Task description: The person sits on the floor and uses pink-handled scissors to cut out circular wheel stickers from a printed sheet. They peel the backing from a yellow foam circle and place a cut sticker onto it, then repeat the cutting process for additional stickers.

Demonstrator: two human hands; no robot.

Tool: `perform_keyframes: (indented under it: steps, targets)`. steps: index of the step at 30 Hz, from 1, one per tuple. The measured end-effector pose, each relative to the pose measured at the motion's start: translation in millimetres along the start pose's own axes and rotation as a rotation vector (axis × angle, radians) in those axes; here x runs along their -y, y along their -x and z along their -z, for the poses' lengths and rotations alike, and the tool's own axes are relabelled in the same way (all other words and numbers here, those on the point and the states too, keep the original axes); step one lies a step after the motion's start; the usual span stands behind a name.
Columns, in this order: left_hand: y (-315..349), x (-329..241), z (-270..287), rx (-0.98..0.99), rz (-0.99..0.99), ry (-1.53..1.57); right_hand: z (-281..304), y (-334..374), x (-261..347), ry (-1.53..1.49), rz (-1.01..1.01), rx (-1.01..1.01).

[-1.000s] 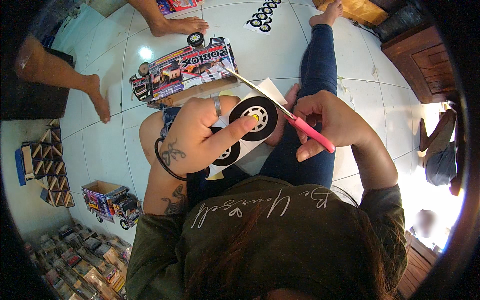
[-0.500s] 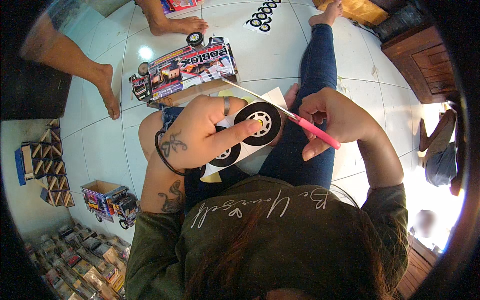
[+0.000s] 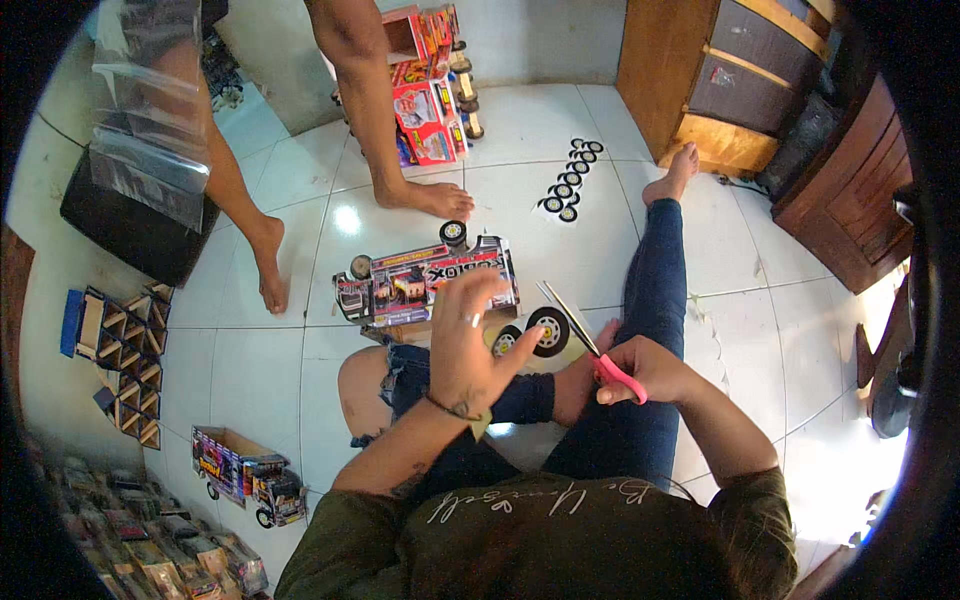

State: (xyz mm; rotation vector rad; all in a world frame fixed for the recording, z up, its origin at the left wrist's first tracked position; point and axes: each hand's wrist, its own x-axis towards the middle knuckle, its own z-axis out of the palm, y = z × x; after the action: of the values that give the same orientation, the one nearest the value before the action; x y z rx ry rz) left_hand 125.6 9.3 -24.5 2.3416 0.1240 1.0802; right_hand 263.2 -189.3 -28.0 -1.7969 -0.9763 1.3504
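In my right hand (image 3: 645, 370) I grip scissors with pink handles (image 3: 622, 380), their metal blades parted and pointing up and away. My left hand (image 3: 470, 345) is raised, fingers spread from the thumb. The thumb overlaps printed paper wheels (image 3: 549, 331), black tyres with white rims; I cannot tell whether it touches them. Just beyond the left hand lies a toy truck (image 3: 400, 285) with colourful printed sides, on its side on the tiles. A loose black wheel (image 3: 453, 233) is by its far edge.
Printed wheel cutouts (image 3: 570, 180) lie on the floor ahead. A person's bare legs (image 3: 365, 110) stand at far left, near a red toy truck (image 3: 430, 110). Another toy truck (image 3: 245, 475) and wooden frames (image 3: 125, 350) sit at left. A wooden cabinet (image 3: 850, 200) stands at right.
My left hand has lifted and its fingers have opened away from the wheel paper they held. The scissors have come away from the paper's edge. The view has shifted, showing more of the far floor.
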Motion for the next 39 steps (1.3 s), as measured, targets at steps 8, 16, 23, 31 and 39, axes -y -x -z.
perform_keyframes:
  steps: [8, 16, 23, 31, 39]
  targets:
    - [86, -35, -44, 0.563, 1.097, 1.574, -22, 10, -15, -0.173, 0.184, -0.102]
    - [60, -16, -75, -0.102, 1.202, 1.722, -22, 1, -22, -0.182, 0.177, -0.253]
    - [78, -8, -61, 0.085, 0.676, 0.47, -23, -13, -55, -0.237, 0.029, -0.292]
    - [52, 63, -94, 0.147, 0.532, 0.464, -33, -30, -68, -0.26, 0.135, -0.215]
    - [30, 45, -55, 0.208, 0.436, 0.456, 21, 41, -65, 0.087, 0.102, -0.118]
